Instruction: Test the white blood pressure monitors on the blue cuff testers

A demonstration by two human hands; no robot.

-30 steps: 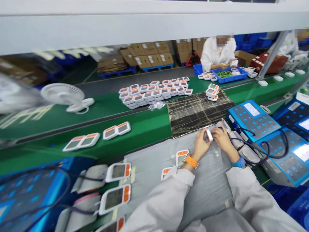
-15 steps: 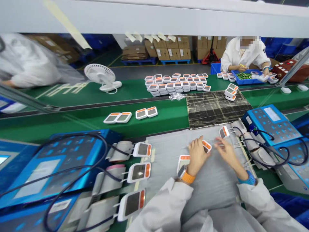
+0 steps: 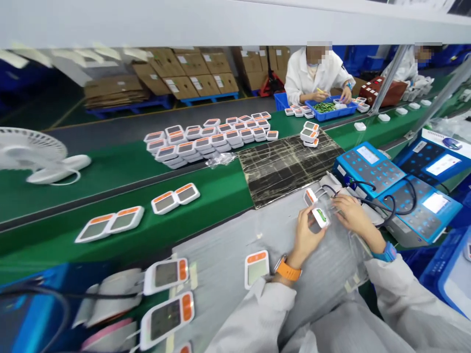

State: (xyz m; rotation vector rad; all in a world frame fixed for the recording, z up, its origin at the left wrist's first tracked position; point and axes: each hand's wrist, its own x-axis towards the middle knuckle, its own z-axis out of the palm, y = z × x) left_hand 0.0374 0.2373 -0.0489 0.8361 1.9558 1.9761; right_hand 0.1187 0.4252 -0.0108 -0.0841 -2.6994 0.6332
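Note:
My left hand [image 3: 307,235] is closed around a small white monitor unit with an orange end [image 3: 320,216], held upright over the grey mat [image 3: 228,255]. My right hand [image 3: 349,212] reaches in from the right, fingertips at the unit's edge; its fingers are slightly curled and I cannot make out whether they grip it. Another unit [image 3: 310,195] lies just beyond, attached to a black hose [image 3: 371,196]. A flat unit [image 3: 256,267] rests on the mat beside my left wrist.
Blue test consoles [image 3: 371,166] stand to the right. Loose units [image 3: 175,197] ride the green belt [image 3: 110,196], with a large stacked batch [image 3: 206,139] behind. Cuffed units [image 3: 165,274] lie at lower left. A white fan [image 3: 40,157] stands far left. A person in white works at a blue tray [image 3: 327,109].
The view swung left, then back right. My left hand lifted and turned the unit more upright, and my right hand came back against it after drawing slightly away.

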